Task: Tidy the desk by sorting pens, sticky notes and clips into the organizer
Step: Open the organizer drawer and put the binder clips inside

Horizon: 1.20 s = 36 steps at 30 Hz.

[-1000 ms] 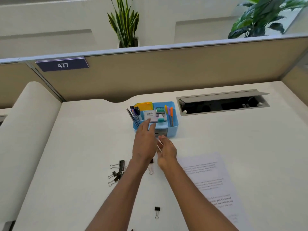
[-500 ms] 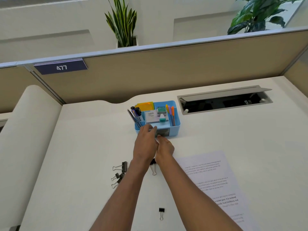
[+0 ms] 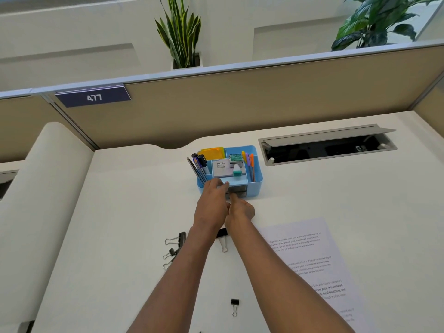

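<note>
Palm down, left hand [image 3: 212, 203] rests straight fingers [image 3: 221, 185] on the front rim of the blue organizer [image 3: 255, 188]; right hand [image 3: 241, 210] touches its drawer [image 3: 240, 191], grip unclear.

Clock bearings were taken from the organizer [image 3: 255, 186]. Its 6 o'clock face was found blocked by the left hand [image 3: 212, 201] and the right hand [image 3: 240, 209], crowded together. Bare desk [image 3: 134, 212] was noted at 9 o'clock. A binder clip cluster [image 3: 176, 242] was logged at 7 o'clock and a lone clip [image 3: 235, 306] further out at 6. The printed sheet [image 3: 312, 260] was seen at 5 o'clock, the open cable hatch [image 3: 329, 151] at 2 and the partition [image 3: 240, 104] at 12.
</note>
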### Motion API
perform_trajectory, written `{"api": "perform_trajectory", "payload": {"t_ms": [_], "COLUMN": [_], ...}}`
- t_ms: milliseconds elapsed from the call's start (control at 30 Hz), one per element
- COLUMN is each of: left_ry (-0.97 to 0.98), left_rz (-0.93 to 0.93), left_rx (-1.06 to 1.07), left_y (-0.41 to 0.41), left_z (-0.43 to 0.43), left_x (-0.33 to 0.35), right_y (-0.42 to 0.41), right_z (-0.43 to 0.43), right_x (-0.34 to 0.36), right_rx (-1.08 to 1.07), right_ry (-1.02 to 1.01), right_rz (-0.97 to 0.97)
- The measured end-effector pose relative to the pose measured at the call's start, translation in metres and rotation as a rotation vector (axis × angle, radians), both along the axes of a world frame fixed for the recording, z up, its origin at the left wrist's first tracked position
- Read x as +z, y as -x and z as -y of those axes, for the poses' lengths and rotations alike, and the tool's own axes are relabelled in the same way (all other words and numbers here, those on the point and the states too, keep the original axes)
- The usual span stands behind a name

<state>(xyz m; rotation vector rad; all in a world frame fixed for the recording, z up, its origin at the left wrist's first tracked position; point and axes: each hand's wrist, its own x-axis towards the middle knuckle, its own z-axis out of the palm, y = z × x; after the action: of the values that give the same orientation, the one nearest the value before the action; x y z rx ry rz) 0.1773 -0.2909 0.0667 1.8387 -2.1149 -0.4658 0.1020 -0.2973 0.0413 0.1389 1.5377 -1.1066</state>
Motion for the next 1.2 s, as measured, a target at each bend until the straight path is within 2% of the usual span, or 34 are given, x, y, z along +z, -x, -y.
{"api": "perform_trajectory", "payload": {"t_ms": [167, 333, 867, 1033, 1100, 1200], "left_ry": [0.008, 0.015, 0.01, 0.15, 0.213, 0.236], "left_rz": [0.022, 0.013, 0.009, 0.01, 0.015, -0.01], "left_rx": [-0.012, 0.002, 0.005, -0.014, -0.011, 0.043], "left_y": [0.0, 0.0, 0.001, -0.001, -0.005, -0.015], "left_z": [0.001, 0.0, -0.003, -0.02, -0.032, -0.055], "left_x": [0.001, -0.001, 0.001, 0.002, 0.001, 0.002], "right_y": [0.0, 0.002, 0.005, 0.005, 0.004, -0.004], "right_z": [-0.007, -0.016, -0.04, -0.047, -0.053, -0.069], "right_x": [-0.002, -0.006, -0.011, -0.009, -0.01, -0.011], "right_rx": [0.021, -0.054, -0.001, -0.01, 0.026, 0.072], "right_ry": [-0.044, -0.125, -0.13, -0.097, -0.092, 0.015], "right_rz": [0.012, -0.002, -0.033, -0.015, -0.095, -0.352]}}
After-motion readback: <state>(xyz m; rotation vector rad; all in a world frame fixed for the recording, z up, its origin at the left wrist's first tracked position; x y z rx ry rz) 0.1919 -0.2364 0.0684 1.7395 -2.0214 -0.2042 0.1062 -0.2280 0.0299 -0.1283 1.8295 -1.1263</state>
